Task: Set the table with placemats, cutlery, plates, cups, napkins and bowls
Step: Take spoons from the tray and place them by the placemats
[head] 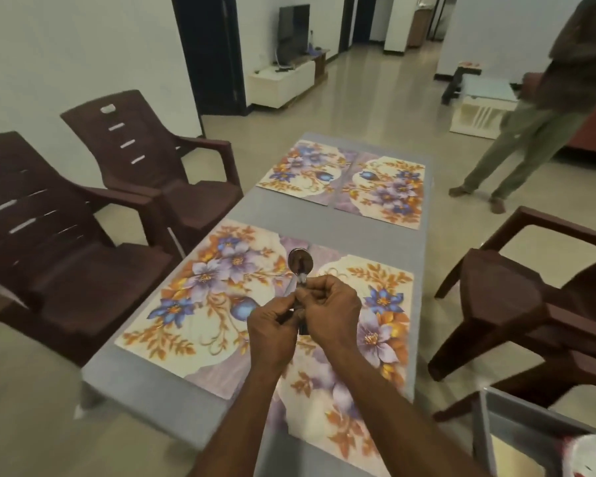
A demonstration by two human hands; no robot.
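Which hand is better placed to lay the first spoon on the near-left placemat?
Left, probably. The left hand grips the spoons over that placemat's inner edge; the right hand sits nearer the right-hand mat.

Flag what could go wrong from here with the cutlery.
Both hands, left and right, pinch a bundle of cutlery above the near placemats. Separating one piece could let another slip and drop. The bundle hangs over the seam between the mats, so a piece might land crooked.
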